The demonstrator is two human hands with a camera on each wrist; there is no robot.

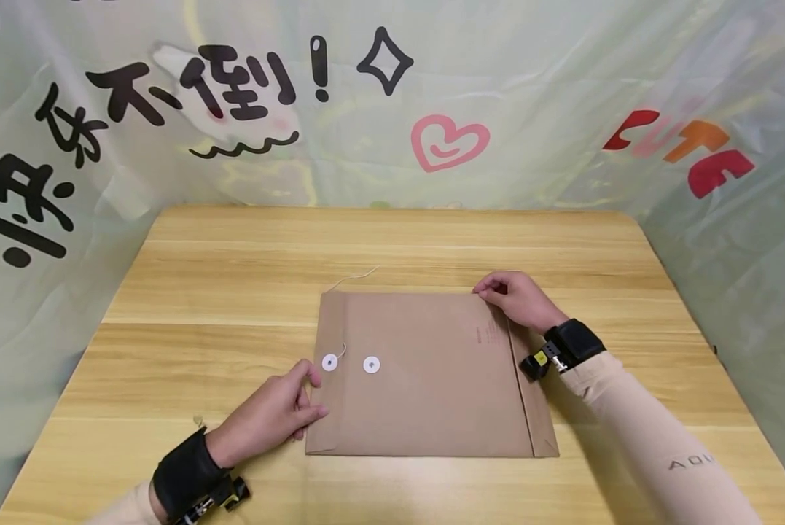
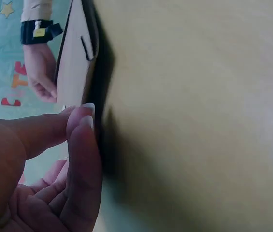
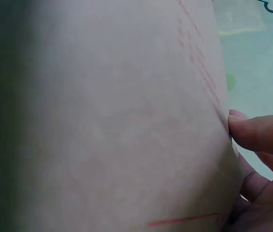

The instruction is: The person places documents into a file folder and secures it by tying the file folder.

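A brown paper document envelope lies on the wooden table, its flap side with two white round buttons at the left. From its far left corner a thin string trails onto the table. My left hand pinches the envelope's left edge between thumb and fingers; in the left wrist view the fingertips meet at that edge. At the far edge, near the right, my right hand pinches the envelope between thumb and fingers. Red print shows on the paper in the right wrist view.
The wooden table extends around the envelope on all sides. Behind it and at both sides hangs a pale printed curtain with black characters, a pink heart and coloured letters. Both wrists wear black straps with small cameras.
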